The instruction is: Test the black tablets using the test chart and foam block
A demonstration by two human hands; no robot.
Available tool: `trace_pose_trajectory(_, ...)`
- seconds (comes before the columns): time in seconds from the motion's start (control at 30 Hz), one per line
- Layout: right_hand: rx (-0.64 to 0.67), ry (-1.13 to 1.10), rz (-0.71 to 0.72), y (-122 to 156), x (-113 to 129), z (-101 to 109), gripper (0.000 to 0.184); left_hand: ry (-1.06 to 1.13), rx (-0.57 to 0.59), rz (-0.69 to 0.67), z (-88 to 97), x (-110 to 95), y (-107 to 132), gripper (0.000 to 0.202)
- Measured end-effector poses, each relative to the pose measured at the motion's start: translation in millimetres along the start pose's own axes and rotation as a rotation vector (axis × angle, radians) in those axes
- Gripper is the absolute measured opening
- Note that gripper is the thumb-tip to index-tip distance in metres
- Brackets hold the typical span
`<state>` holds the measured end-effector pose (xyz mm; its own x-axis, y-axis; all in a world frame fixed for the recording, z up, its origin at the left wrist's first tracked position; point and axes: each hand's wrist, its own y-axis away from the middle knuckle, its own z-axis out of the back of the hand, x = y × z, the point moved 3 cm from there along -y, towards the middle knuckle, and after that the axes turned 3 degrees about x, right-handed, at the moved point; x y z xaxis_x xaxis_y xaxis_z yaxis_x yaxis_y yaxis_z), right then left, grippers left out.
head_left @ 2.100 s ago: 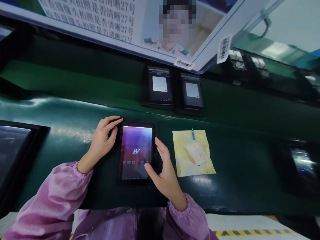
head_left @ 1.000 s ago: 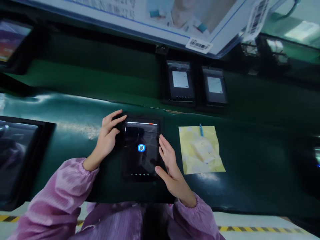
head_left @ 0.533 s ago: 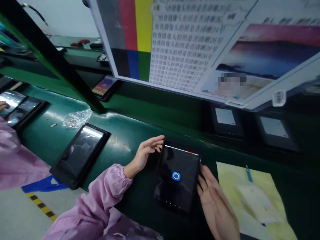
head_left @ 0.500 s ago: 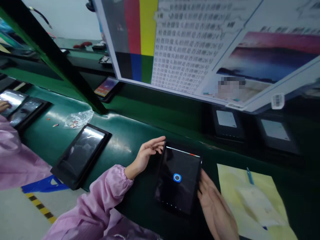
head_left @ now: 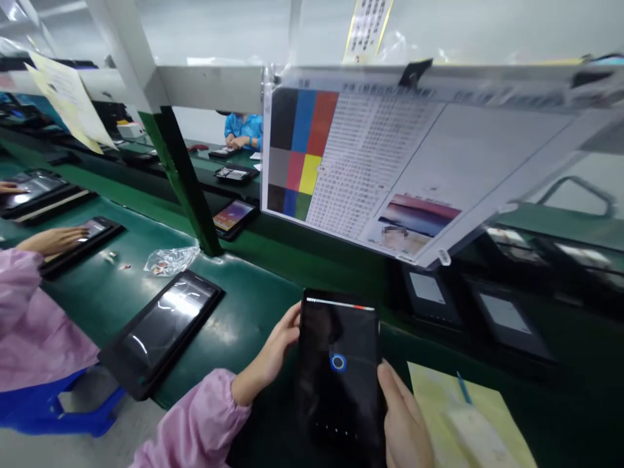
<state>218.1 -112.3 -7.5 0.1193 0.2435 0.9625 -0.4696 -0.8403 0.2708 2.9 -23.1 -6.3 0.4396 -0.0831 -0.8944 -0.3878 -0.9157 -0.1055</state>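
A black tablet [head_left: 341, 403] is tilted up between my two hands, its dark screen lit by a round blue icon in the middle and a pale bar along the top. My left hand [head_left: 273, 351] grips its left edge near the upper corner, the fingertips hidden behind it. On the opposite edge, my right hand [head_left: 402, 409] is closed with the thumb along the side. Beyond the tablet hangs a printed chart [head_left: 361, 162] with colour blocks, rows of text and a landscape picture.
Yellow paper [head_left: 424, 396] with a blue pen [head_left: 463, 388] lies at right. Another tablet [head_left: 166, 325] rests at left, by a clear plastic bag [head_left: 170, 261]. A green post [head_left: 190, 188] rises behind. At far left, a co-worker's hand [head_left: 58, 240] touches a device.
My hands have closed on the tablet's edges and tilted it up. My view has risen, showing more of the chart and a person in blue behind. The co-worker's hand has come into view.
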Motion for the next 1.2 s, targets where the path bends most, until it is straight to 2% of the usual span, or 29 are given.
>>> trace_pose_trajectory(0.07, -0.071, -0.009, 0.076, 0.2, 34.7, -10.3, 0.056, -0.064, 0.042, -0.066, -13.3, -23.4, 18.5, 0.063)
trace_pose_trajectory(0.17, -0.057, -0.040, 0.310, 10.3, 84.8, -30.8, 0.061, -0.243, 0.072, -0.168, -32.4, -57.9, 41.8, 0.083)
trace_pose_trajectory(0.27, 0.017, -0.098, 0.425, 26.6, 108.4, -47.2, 0.065, -0.576, -0.044, -0.316, -42.2, -82.1, 57.4, 0.093)
trace_pose_trajectory(0.37, 0.140, -0.157, 0.490, 40.0, 112.2, -57.7, 0.062, -0.806, -0.236, -0.418, -47.5, -95.1, 70.4, 0.090)
trace_pose_trajectory(0.43, 0.154, -0.191, 0.499, 43.5, 110.5, -60.3, 0.063, -0.872, -0.297, -0.385, -54.2, -99.0, 78.0, 0.083)
trace_pose_trajectory(0.53, 0.127, -0.258, 0.477, 41.3, 105.9, -59.8, 0.066, -0.867, -0.354, -0.255, -66.2, -100.9, 87.4, 0.069)
trace_pose_trajectory(0.6, 0.194, -0.273, 0.505, 39.4, 103.4, -59.8, 0.060, -0.847, -0.421, -0.225, -71.3, -101.0, 92.5, 0.065)
trace_pose_trajectory(0.7, 0.332, -0.240, 0.593, 40.2, 101.7, -59.9, 0.052, -0.859, -0.489, -0.251, -72.7, -99.3, 96.2, 0.065)
trace_pose_trajectory(0.97, 0.373, -0.232, 0.670, 49.4, 111.5, -59.2, 0.047, -0.884, -0.525, -0.291, -70.0, -100.0, 97.7, 0.059)
trace_pose_trajectory(1.2, 0.483, -0.285, 0.743, 54.9, 121.9, -60.4, 0.042, -0.837, -0.513, -0.288, -75.6, -99.3, 97.1, 0.053)
